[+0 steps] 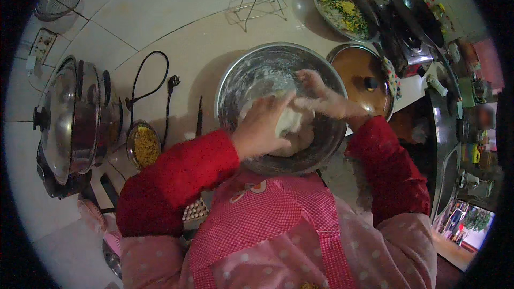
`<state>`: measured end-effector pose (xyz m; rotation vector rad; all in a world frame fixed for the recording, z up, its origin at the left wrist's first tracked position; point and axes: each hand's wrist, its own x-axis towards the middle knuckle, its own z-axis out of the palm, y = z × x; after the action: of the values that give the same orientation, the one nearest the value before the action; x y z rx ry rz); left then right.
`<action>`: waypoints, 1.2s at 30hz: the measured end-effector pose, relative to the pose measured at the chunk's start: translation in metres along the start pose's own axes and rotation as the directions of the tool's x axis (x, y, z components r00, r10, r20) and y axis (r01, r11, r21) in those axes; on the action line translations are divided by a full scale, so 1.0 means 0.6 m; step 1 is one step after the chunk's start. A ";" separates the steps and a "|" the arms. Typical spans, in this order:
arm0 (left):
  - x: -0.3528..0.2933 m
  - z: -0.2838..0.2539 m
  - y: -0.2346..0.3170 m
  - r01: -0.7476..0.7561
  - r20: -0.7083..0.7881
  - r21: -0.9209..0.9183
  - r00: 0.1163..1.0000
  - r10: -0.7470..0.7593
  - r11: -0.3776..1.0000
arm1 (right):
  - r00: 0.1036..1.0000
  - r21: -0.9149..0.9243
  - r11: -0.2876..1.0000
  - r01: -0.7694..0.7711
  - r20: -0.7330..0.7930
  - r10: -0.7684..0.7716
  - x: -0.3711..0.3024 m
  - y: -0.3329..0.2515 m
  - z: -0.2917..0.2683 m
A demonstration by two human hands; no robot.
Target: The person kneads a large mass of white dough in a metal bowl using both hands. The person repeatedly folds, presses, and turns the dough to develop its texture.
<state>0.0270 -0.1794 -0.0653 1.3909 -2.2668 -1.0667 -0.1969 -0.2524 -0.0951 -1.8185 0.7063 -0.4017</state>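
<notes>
A large metal mixing bowl (227, 99) stands in front of me, its inner wall smeared with flour. Inside it is pale dough (289, 121), partly covered by my hands. My left hand (263, 124) curves around the near-left side of the dough, thumb and fingers on either side of it. From the right, my right hand (327, 100) reaches over the bowl, fingers apart, its fingertips close to those of my left hand. The right fingers are slightly blurred, and whether they touch the dough is hard to see.
Right of the bowl lies a round glass lid (350, 67) with a dark knob. Behind it sits a bowl of chopped yellow and green food (345, 16). A wire rack (259, 4) stands at the back. At left are a large lidded steamer pot (72, 115), a power cord (167, 93) and a dish of yellow crumbs (145, 145).
</notes>
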 end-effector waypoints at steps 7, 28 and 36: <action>-0.056 0.067 -0.029 0.134 0.110 0.240 0.980 -0.164 0.962 | 0.986 -0.742 0.649 -0.166 -0.148 0.082 -0.089 -0.010 0.161; 0.170 0.011 -0.124 0.380 0.094 0.197 0.910 -0.403 0.904 | 0.901 -0.679 0.603 -0.419 -0.224 0.372 0.124 0.076 0.026; -0.020 -0.016 -0.035 0.077 0.156 0.249 0.981 -0.118 0.966 | 0.915 -0.570 0.802 -0.180 0.202 0.349 -0.044 -0.041 0.012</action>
<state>0.0522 -0.1793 -0.0717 1.5746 -2.5462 -0.9990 -0.2062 -0.2247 -0.0726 -2.2002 0.9090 0.3017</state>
